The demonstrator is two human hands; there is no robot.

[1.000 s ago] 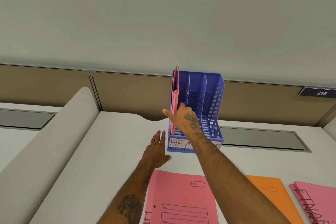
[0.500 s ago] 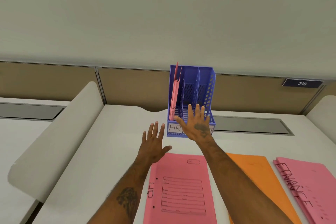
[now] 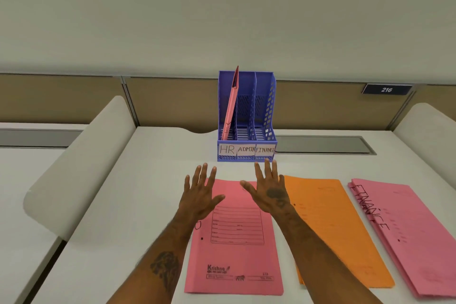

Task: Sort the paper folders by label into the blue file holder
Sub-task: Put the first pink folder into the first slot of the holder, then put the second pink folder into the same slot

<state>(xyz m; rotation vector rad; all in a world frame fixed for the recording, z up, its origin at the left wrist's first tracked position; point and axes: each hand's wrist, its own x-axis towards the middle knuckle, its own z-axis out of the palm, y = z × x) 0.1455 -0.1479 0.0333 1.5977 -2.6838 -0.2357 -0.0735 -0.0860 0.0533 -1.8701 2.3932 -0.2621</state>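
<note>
The blue file holder point(image 3: 267, 116) stands at the back of the white desk, its three slots labelled HR, ADMIN and FINANCE. A pink folder point(image 3: 230, 106) leans upright in the HR slot; the other two slots look empty. On the desk lie a pink folder point(image 3: 237, 254), an orange folder point(image 3: 335, 224) and a stack of pink folders marked FINANCE point(image 3: 404, 229). My left hand point(image 3: 199, 195) and my right hand point(image 3: 269, 190) hover open, fingers spread, over the near pink folder's top edge, holding nothing.
A white curved divider point(image 3: 81, 160) borders the desk on the left, another point(image 3: 429, 126) on the right. Behind the holder run a grey cable tray point(image 3: 323, 144) and a tan partition with a "216" plate point(image 3: 386, 89).
Both hands have drawn back from the file holder toward me and now hover over the near pink folder. The view has tilted down, showing more of the desk.
</note>
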